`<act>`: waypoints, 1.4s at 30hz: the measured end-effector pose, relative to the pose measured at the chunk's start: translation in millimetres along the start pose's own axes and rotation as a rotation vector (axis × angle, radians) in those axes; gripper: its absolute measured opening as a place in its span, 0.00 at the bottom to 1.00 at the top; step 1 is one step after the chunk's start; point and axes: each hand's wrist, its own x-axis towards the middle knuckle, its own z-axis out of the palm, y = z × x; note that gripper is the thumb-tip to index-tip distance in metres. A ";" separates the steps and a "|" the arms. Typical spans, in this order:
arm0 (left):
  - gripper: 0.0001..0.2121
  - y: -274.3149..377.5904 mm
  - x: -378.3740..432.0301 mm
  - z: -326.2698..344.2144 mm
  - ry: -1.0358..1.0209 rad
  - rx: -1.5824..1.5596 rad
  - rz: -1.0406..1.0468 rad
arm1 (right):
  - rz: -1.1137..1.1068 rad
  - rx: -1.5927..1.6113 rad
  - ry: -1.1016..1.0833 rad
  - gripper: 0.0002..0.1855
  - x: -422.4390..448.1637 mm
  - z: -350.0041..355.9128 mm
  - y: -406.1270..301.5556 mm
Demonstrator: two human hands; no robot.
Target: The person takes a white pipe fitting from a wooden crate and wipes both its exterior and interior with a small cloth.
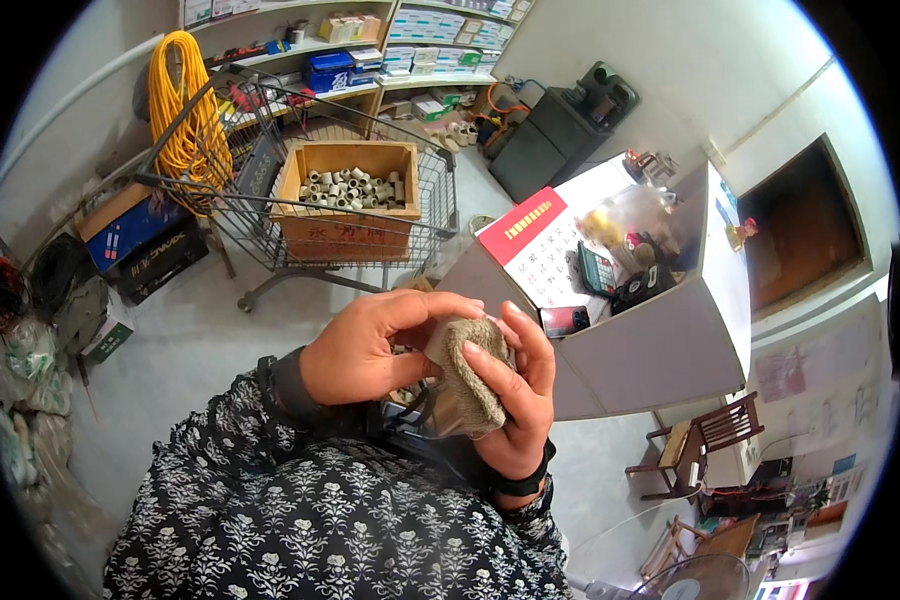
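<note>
My right hand grips a folded beige-brown cloth with its thumb and fingers. On the other side, my left hand pinches a pale, smooth piece pressed against the cloth; fingers and cloth cover most of it, so its kind is unclear. Below the hands, more pale fittings show partly behind my left thumb. Ahead, a wooden box with writing on its front sits in a wire shopping cart. Many short grey pipe fittings lie loose inside it.
At right stands a white desk bearing a calendar, a calculator and a phone. A yellow hose coil hangs at the cart's left. Stocked shelves line the back. A wooden chair stands lower right.
</note>
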 end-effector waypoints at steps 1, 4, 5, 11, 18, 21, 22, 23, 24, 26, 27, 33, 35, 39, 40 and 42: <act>0.27 1.5 0.1 -2.1 -0.004 0.090 0.021 | 0.004 -0.013 -0.001 0.26 0.6 0.8 -1.2; 0.26 6.8 1.7 -2.0 0.073 0.189 0.080 | -0.009 -0.081 -0.044 0.27 -0.4 -0.2 -3.1; 0.26 4.2 2.1 -1.3 0.098 0.092 0.037 | -0.018 -0.109 -0.065 0.27 -0.4 -0.7 -3.5; 0.24 -4.2 1.4 -8.7 -0.015 0.018 -0.147 | -0.100 -0.250 -0.015 0.25 3.7 -1.3 -1.6; 0.24 -6.6 3.0 -4.2 0.006 -0.272 -0.176 | -0.081 -0.311 0.003 0.25 5.2 4.4 0.5; 0.21 -14.7 2.9 -5.9 0.036 -0.385 -0.205 | -0.081 -0.298 -0.096 0.25 1.2 5.6 -1.4; 0.21 -20.7 2.1 -6.8 0.044 -0.362 -0.195 | -0.102 -0.286 -0.143 0.25 2.4 4.4 -3.0; 0.21 -24.0 1.3 -8.3 0.051 -0.339 -0.186 | -0.100 -0.241 -0.169 0.24 3.5 3.5 -4.5; 0.20 -23.1 1.9 -11.5 0.049 -0.210 -0.147 | -0.095 -0.196 -0.196 0.24 4.7 2.5 -5.4; 0.19 -18.7 3.5 -18.0 0.046 0.049 -0.068 | -0.090 -0.156 -0.202 0.23 7.6 0.8 -7.5; 0.19 -18.1 3.9 -18.2 0.020 0.069 -0.057 | -0.085 -0.189 -0.141 0.23 7.6 2.4 -6.9; 0.22 -11.7 4.8 -8.4 0.058 -0.369 -0.213 | -0.064 -0.345 0.009 0.22 5.1 12.5 1.0; 0.23 -16.7 4.4 -13.1 0.038 -0.346 -0.201 | -0.067 -0.347 -0.028 0.22 1.1 12.0 1.6; 0.24 -20.9 8.6 -25.7 -0.029 0.072 -0.083 | -0.052 -0.233 -0.178 0.22 2.5 6.6 0.1; 0.24 -19.5 9.6 -27.1 -0.053 0.197 -0.045 | -0.064 -0.227 -0.152 0.23 4.9 6.2 -2.2; 0.25 -15.5 11.3 -24.7 -0.098 0.190 -0.064 | -0.069 -0.270 -0.063 0.23 6.1 6.7 -1.1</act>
